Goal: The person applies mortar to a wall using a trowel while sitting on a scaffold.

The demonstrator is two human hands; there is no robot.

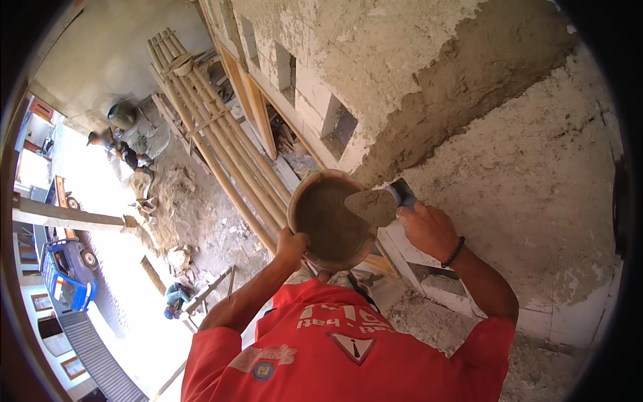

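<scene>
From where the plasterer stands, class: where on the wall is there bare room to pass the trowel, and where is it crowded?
Free: the dry pale wall face right of the right hand, below the band of wet mortar. Crowded: the trowel loaded over the mortar pan, which the left hand grips at its rim, and the bamboo poles on the left.

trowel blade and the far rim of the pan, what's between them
In the head view, only wet grey mortar lies between the trowel blade and the far rim of the pan; nothing else sits there.
</scene>
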